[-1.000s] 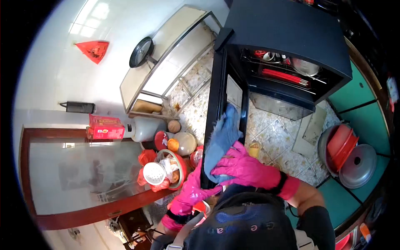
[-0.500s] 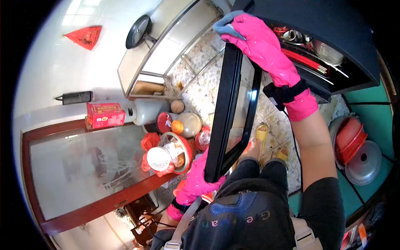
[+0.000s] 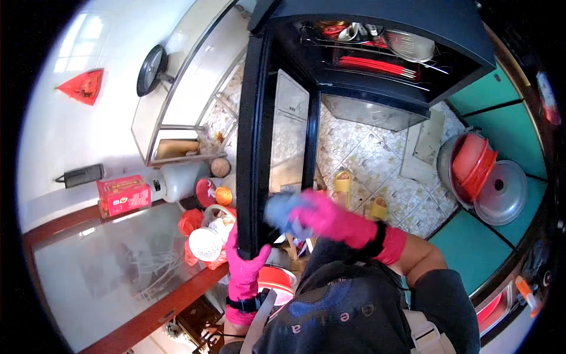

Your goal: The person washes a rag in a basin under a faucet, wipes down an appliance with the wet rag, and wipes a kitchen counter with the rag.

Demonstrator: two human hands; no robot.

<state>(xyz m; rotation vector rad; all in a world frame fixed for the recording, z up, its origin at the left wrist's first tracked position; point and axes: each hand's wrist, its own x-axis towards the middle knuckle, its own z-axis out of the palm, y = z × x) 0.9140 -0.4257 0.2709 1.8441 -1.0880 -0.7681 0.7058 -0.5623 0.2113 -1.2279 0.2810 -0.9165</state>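
Observation:
Both hands wear pink rubber gloves. My right hand (image 3: 321,218) is closed on a blue cloth (image 3: 282,211), pressed near the lower inner side of the black cabinet door (image 3: 254,141); hand and cloth are a little blurred. With thumb and fingers on either side, my left hand (image 3: 246,259) grips the door's near bottom corner. The door stands open from the dark cabinet (image 3: 377,15). On the cabinet's racks lie red chopsticks (image 3: 377,66) and a metal strainer (image 3: 411,46).
A frying pan (image 3: 152,71) rests on a shelf at upper left. Below it are a gas cylinder (image 3: 186,182) and a red box (image 3: 125,196). Red basins (image 3: 473,165) and a metal lid (image 3: 501,192) lie at right. Yellow slippers (image 3: 343,187) are on the tiled floor.
My right hand has come down with the cloth from the door's far top corner to its lower inner side. My left hand still holds the near corner. The view has shifted.

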